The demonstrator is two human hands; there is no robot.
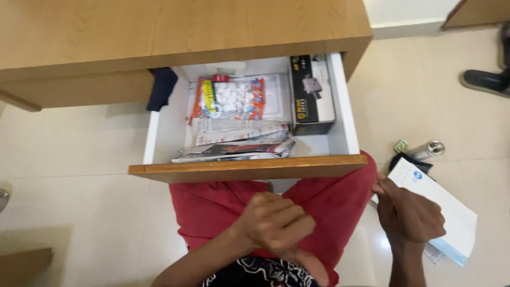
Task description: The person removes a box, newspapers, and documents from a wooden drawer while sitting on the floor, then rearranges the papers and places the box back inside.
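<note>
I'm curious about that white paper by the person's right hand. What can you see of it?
The paper is a white sheet or envelope with a small blue mark near its upper corner and a pale blue edge at the bottom. It looks flat and uncreased, and lies tilted over the tiled floor. The right hand grips its left edge. Its top corner overlaps a dark item beside a silver can.

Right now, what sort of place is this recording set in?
Probably a home room or small office with a desk. A wooden desk has its drawer pulled open, stuffed with papers and a black box, over a pale tiled floor. The right hand holds a white envelope.
</note>
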